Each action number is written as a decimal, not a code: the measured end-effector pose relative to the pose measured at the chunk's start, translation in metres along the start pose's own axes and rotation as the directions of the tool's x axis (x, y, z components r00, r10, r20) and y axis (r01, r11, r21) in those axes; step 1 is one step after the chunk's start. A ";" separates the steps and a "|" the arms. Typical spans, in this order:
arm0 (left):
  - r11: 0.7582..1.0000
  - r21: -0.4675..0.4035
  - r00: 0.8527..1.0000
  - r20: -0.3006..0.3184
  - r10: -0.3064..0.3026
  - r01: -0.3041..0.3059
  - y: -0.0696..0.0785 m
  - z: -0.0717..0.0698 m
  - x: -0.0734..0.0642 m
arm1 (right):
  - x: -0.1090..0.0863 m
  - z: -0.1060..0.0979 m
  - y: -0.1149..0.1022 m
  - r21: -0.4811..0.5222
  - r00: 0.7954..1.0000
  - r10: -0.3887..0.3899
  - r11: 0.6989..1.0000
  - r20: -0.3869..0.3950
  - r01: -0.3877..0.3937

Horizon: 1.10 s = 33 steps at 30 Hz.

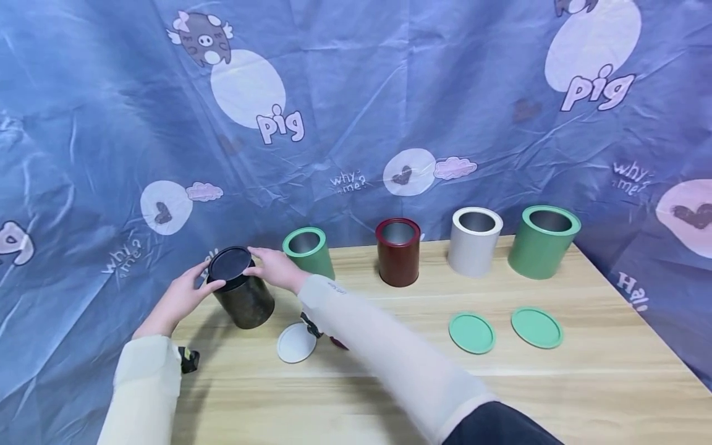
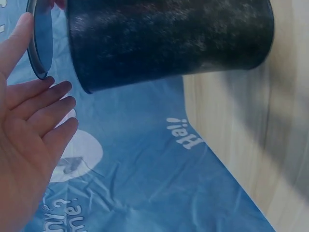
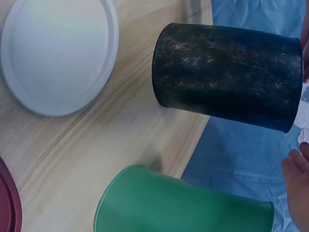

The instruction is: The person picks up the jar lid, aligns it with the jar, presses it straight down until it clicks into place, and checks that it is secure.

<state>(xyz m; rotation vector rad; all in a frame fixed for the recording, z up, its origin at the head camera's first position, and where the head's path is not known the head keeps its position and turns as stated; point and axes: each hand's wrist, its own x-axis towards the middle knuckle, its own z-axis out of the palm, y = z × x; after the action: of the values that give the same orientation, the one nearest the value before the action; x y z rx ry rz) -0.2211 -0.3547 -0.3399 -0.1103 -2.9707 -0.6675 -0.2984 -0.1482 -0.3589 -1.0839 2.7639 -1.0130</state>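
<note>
A black lid (image 1: pixel 230 264) is held over a black can (image 1: pixel 246 304) at the left of the table. My left hand (image 1: pixel 177 299) grips the lid's left edge, with the thumb at the near side. From the right, my right hand (image 1: pixel 278 270) holds the opposite edge between thumb and fingers. The left wrist view shows a gap between the lid (image 2: pixel 42 43) and the mouth of the can (image 2: pixel 169 38). In the right wrist view the can (image 3: pixel 227 75) stands on the wood, and the lid is out of sight.
Behind my right hand is a small green can (image 1: pixel 317 256); further right stand open dark red (image 1: pixel 398 262), white (image 1: pixel 473 250) and larger green (image 1: pixel 539 250) cans. A white lid (image 1: pixel 296 343), two green lids (image 1: pixel 471 332) and a mostly hidden dark red lid (image 3: pixel 6 203) lie nearer. A blue curtain (image 1: pixel 345 93) hangs behind.
</note>
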 end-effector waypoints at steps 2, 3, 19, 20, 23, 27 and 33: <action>1.000 0.002 1.000 0.017 -0.008 0.008 -0.005 0.000 0.000 | 0.002 0.004 -0.001 -0.013 1.000 0.003 1.000 0.007 -0.003; 1.000 0.004 1.000 0.026 -0.009 0.009 -0.006 0.001 0.001 | 0.003 0.005 0.000 -0.015 1.000 0.012 1.000 0.006 -0.012; 1.000 -0.015 1.000 0.021 0.015 -0.015 -0.015 0.012 0.010 | 0.013 0.018 0.012 0.122 0.999 0.006 0.993 0.034 -0.010; 1.000 -0.016 1.000 0.022 0.015 -0.014 -0.015 0.013 0.010 | 0.012 0.019 0.012 0.123 0.999 0.005 0.992 0.034 -0.009; 0.999 -0.044 1.000 0.030 0.007 -0.006 -0.016 0.014 0.009 | 0.010 0.020 0.011 0.113 0.999 0.009 0.994 0.040 -0.013; 0.996 -0.087 0.999 0.036 0.007 -0.004 -0.018 0.015 0.009 | 0.009 0.019 0.008 0.089 0.999 0.014 0.996 0.048 -0.018; 0.991 -0.130 0.999 0.047 0.022 -0.015 -0.022 0.015 0.011 | 0.013 0.017 0.006 0.046 0.996 0.039 0.998 0.076 -0.043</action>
<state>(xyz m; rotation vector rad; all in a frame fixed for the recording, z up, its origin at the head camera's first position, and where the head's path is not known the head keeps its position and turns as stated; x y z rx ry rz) -0.2349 -0.3673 -0.3617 -0.1659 -2.9664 -0.8680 -0.3085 -0.1626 -0.3725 -1.0327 2.6776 -1.0062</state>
